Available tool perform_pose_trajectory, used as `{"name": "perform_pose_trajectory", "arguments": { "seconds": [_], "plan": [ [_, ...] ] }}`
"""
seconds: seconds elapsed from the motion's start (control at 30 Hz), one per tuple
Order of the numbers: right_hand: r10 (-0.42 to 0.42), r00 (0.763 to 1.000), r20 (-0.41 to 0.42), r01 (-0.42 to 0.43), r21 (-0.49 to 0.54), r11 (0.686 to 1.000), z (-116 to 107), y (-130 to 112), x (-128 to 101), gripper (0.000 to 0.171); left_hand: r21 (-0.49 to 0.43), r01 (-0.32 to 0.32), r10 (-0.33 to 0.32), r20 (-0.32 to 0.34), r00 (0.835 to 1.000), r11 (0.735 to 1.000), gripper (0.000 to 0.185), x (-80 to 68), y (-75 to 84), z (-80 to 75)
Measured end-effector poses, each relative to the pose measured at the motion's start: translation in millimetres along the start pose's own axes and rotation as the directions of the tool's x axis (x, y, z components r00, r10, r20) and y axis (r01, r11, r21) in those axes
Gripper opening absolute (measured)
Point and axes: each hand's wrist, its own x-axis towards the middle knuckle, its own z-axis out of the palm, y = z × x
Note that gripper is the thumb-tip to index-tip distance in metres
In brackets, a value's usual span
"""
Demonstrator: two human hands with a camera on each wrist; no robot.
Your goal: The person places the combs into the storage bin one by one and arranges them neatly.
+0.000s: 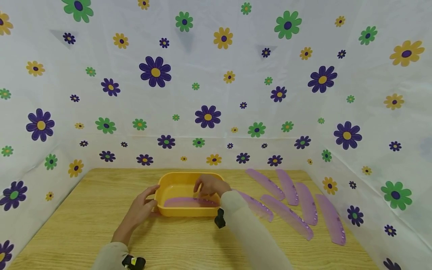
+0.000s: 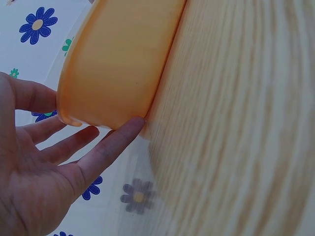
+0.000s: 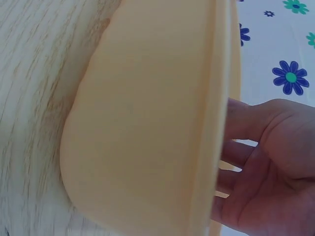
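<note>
Between your hands sits one yellow tub (image 1: 175, 213) holding one purple comb (image 1: 189, 202); your open left hand (image 1: 143, 206) touches its side, your right hand (image 1: 210, 186) reaches inside, grip unclear. Right of that, six combs (image 1: 305, 202) lie.

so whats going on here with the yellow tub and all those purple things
A person is working at a yellow tub on a wooden table. The left hand rests open against the tub's left outer wall, steadying it. The right hand reaches over the rim into the tub, just above a purple comb lying on its floor; whether it grips the comb is unclear. Six more purple combs lie on the table to the right.
</note>
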Motion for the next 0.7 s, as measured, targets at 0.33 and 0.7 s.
{"name": "perform_pose_trajectory", "arguments": {
  "seconds": [0.33,0.7],
  "plan": [
    [-0.012,0.997,-0.070,0.013,0.015,1.000,-26.3,11.7,-20.3,0.025,0.010,-0.002,0.002,-0.007,1.000,1.000,0.060,0.7,2.3,0.9],
    [0.020,0.989,-0.149,-0.014,0.042,0.999,-48.7,23.5,-43.0,0.023,0.022,0.000,0.000,-0.014,1.000,1.000,0.060,0.0,1.2,1.1]
  ]
}}
